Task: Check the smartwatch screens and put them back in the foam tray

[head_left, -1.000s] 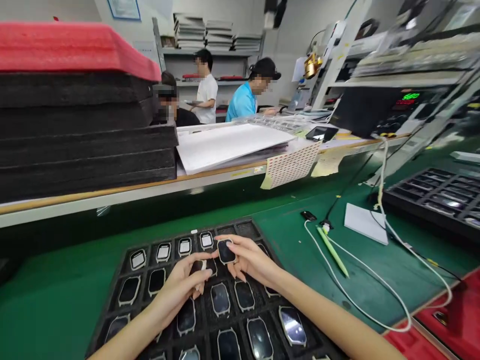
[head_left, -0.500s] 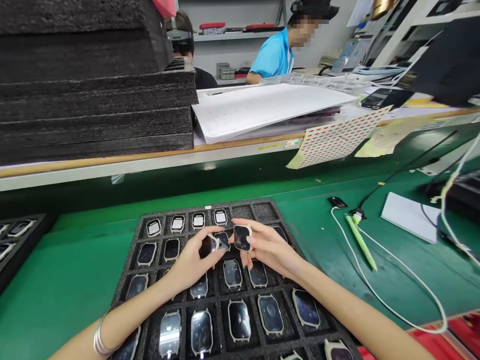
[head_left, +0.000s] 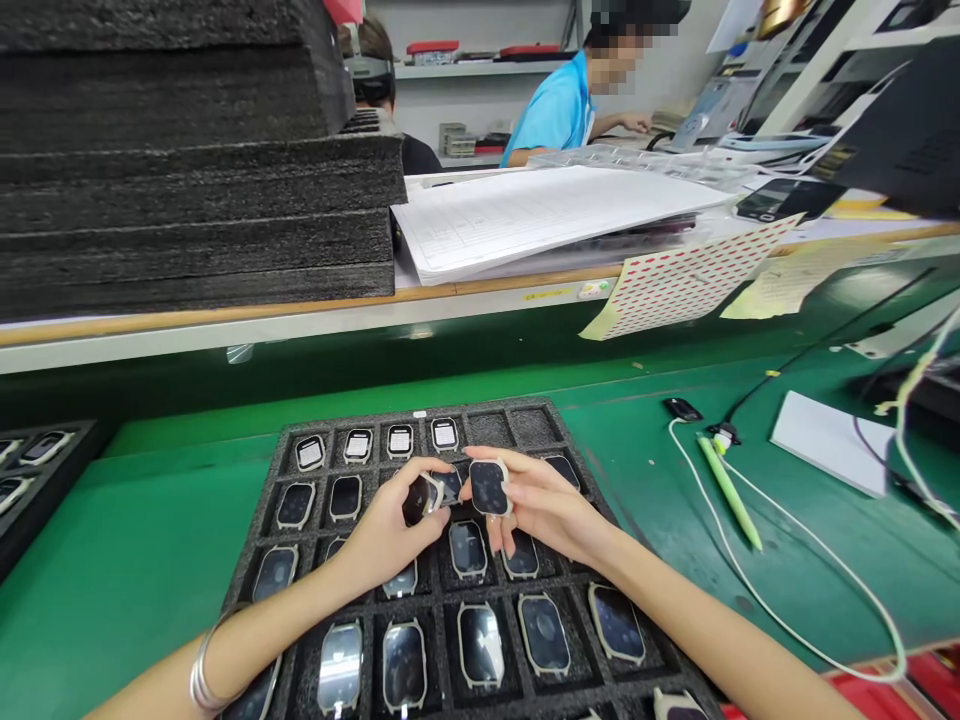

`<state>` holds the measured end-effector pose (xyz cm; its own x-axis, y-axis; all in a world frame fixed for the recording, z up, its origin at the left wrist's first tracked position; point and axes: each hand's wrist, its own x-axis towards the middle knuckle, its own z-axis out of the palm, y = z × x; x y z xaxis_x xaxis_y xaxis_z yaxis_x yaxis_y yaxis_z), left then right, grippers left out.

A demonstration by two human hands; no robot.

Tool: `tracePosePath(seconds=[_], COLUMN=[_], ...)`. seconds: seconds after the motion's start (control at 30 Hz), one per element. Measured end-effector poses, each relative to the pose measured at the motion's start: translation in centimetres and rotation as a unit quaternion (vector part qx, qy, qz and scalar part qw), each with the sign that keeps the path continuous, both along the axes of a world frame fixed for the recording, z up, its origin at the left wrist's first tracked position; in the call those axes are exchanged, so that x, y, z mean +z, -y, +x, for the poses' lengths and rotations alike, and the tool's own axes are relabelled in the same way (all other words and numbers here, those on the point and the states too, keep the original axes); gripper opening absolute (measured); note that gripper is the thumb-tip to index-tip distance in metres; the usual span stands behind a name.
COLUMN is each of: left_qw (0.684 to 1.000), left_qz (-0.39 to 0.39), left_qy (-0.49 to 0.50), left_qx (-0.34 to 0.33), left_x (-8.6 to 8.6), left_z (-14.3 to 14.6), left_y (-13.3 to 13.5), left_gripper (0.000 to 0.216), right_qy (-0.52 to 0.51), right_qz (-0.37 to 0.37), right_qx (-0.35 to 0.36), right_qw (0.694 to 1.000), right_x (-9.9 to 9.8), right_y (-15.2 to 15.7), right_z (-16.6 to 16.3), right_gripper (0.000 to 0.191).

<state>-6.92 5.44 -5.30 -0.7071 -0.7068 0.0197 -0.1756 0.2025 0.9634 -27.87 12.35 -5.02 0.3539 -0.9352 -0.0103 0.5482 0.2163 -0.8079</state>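
Note:
Above the black foam tray (head_left: 255, 540), my right hand (head_left: 551, 500) holds a smartwatch case (head_left: 489, 487) by its edges, dark screen turned toward me. To its left, my left hand (head_left: 397, 515) pinches a second watch case (head_left: 426, 494), tilted so that its pale rim faces right. Several strapless watches lie in the tray's square pockets, among them a dark-screened one (head_left: 480, 643) in a lower row. In the far row, a few watches (head_left: 445, 433) show lit white screens. My hands and forearms cover part of the middle rows.
A second foam tray with watches (head_left: 46, 447) sits at the left edge. On the right are a green pen (head_left: 729, 490), a white cable (head_left: 739, 580) and a white pad (head_left: 832, 440). Stacked foam trays (head_left: 195, 190) and papers (head_left: 555, 220) fill the shelf; a person in blue (head_left: 551, 110) is behind it.
Both hands keep their watches, with the right one turned slightly more face-on. The person in blue now has a forearm stretched to the right. The whole view has shifted slightly.

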Motion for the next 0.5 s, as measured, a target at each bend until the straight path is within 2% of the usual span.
tracePosePath(seconds=[0.2, 0.5], left_qw=[1.0, 0.998], left_qz=[0.014, -0.056], left_qy=[0.008, 0.015], left_qx=[0.003, 0.0], left_x=[0.18, 0.47], left_z=[-0.06, 0.17], left_y=[-0.1, -0.15], left_gripper=[0.035, 0.038], right_qy=[-0.006, -0.022], right_qz=[-0.003, 0.003], right_qx=[-0.002, -0.004], right_qw=[1.0, 1.0], right_x=[0.16, 0.02], right_y=[0.0, 0.05], right_z=[0.11, 0.03], right_gripper=[0.043, 0.043])
